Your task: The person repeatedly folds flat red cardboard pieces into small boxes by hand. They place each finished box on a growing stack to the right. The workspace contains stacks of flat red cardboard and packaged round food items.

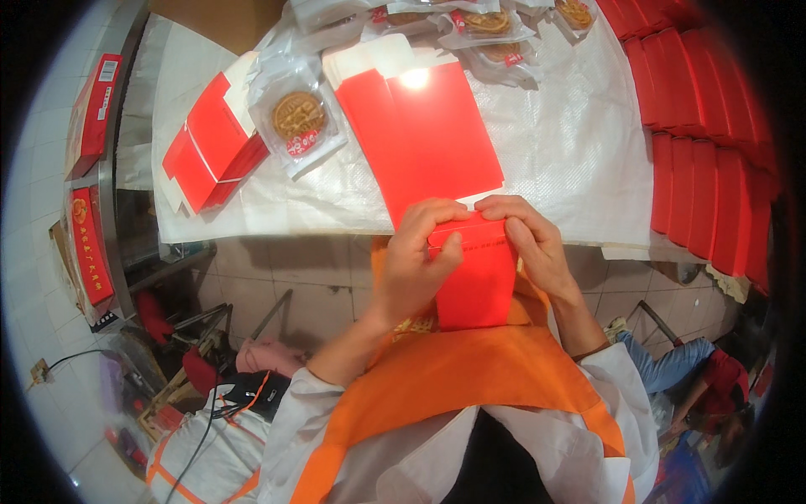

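Both of my hands grip a red cardboard box (475, 290) at the table's near edge, with its lower end against my orange apron. My left hand (420, 252) has its fingers over the box's upper left corner and the thumb on its face. On the upper right corner, my right hand (531, 241) presses with bent fingers. A bit of white flap shows between the two hands. Just beyond them lies a stack of flat red cartons (428, 126) with white flaps at its far end. Left of that stack sits a wrapped mooncake (299, 118) in a clear bag.
A strapped bundle of red cartons (214, 151) lies at the left. Several bagged mooncakes (487, 25) are at the far side. Rows of red boxes (701, 168) stand along the right. White woven sheeting (579, 143) covers the table. Another person (705, 378) is at the lower right.
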A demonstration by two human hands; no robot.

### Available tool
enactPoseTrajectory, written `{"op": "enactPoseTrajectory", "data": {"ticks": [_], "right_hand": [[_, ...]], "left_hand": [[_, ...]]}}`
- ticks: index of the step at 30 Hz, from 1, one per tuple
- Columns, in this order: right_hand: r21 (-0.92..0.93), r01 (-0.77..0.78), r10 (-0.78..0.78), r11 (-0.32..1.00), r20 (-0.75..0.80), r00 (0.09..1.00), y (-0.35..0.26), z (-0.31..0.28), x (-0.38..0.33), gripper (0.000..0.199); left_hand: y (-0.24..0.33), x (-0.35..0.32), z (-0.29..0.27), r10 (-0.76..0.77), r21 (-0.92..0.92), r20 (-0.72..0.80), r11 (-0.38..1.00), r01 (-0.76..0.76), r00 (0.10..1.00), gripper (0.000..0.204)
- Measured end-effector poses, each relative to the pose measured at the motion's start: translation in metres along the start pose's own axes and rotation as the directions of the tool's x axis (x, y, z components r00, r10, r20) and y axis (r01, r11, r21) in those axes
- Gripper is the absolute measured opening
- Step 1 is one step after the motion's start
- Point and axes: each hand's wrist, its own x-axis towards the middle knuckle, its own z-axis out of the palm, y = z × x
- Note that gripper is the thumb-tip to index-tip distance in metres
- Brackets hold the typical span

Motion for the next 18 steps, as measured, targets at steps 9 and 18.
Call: {"op": "enactPoseTrajectory", "data": {"ticks": [9,18], "right_hand": [[0.055,-0.016,0.017,0.998,-0.014,1.0,0.003,-0.003,-0.001,0.021],[0.095,0.04,-0.045,0.995,0.045,0.998,0.019,-0.007,-0.012,0.023]], "left_hand": [[-0.002,-0.006,0.009,0.122,0.029,-0.055,0.992,-0.12,0.991,0.017],[-0.019,-0.009,0.008,0.318,0.144,-0.078,0.941,-0.305,0.945,0.012]]}}
